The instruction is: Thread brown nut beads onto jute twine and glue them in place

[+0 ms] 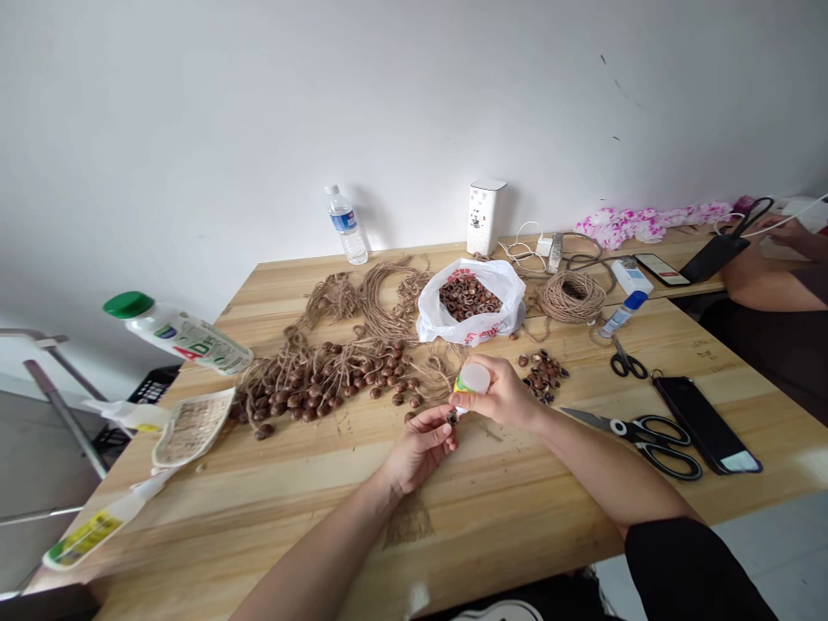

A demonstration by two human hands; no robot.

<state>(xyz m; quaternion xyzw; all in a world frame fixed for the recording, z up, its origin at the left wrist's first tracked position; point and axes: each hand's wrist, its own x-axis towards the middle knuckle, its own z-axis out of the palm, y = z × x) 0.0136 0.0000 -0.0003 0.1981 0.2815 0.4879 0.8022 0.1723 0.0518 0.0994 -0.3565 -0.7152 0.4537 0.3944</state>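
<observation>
My right hand (508, 397) is closed around a small white glue bottle (475, 379), tilted with its tip down. Just below the tip, my left hand (419, 447) pinches a brown nut shell (452, 417) between thumb and fingers, its hollow side facing up. Whether the tip touches the shell I cannot tell. Beyond my left hand lie many brown nuts (316, 392) tied to twine strings. A pile of loose shell pieces (544, 373) sits past my right hand, and a white plastic bag (433, 315) holds more shells.
To the right lie large scissors (666, 440), small scissors (626, 362), a black phone (708, 427) and a blue-capped bottle (624, 315). A twine coil (573, 297) is behind. At left are a green-capped bottle (187, 332) and another glue bottle (97, 530). Another person's arm (769, 276) rests at far right.
</observation>
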